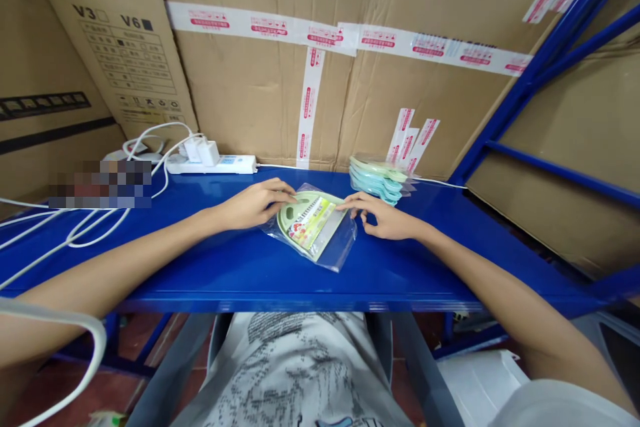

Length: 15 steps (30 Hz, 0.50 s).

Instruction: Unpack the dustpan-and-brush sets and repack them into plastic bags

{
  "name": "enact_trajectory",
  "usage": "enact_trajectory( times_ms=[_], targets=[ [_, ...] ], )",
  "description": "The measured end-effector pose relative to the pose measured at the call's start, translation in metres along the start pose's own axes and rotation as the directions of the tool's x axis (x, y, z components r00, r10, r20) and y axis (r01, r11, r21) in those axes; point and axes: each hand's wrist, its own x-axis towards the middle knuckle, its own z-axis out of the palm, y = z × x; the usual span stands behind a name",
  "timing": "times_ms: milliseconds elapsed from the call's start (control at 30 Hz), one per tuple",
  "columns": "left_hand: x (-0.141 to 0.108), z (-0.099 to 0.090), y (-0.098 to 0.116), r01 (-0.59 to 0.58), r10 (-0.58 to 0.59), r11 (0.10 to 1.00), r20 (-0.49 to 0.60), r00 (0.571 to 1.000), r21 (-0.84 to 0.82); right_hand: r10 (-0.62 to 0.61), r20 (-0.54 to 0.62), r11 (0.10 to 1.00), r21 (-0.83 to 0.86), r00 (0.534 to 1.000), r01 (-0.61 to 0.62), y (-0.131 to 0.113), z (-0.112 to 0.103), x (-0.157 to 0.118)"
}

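Head view: hands [263, 205] flank packet [314, 223], apart from table's front edge [300, 303]

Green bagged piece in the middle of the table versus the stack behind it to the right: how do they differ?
The green bagged piece lies alone; the stack has several layers.
The green bagged piece is pale green; the stack also shows light blue.
The green bagged piece shows a printed label; I can't make one out on the stack.
Both have clear plastic wrapping.
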Motion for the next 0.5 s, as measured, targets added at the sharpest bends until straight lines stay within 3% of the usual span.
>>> enact_trajectory(
  times_ms=[200,333,500],
  targets=[
    [-0.002,-0.001,-0.023,-0.009,0.012,0.999,0.079,0.997,-0.031,-0.115,-0.072,0.992,-0.058,0.991,0.111,-0.016,0.011,0.003],
    [-0.003,0.002,-0.026,-0.016,0.021,0.998,0.084,0.996,-0.059,-0.237,-0.112,0.964,-0.147,0.965,0.220,-0.027,0.018,0.004],
    [-0.001,0.005,-0.020,-0.008,0.010,0.998,0.026,1.000,-0.059,-0.217,-0.140,0.971,-0.129,0.966,0.199,-0.029,0.018,0.005]
  ],
)
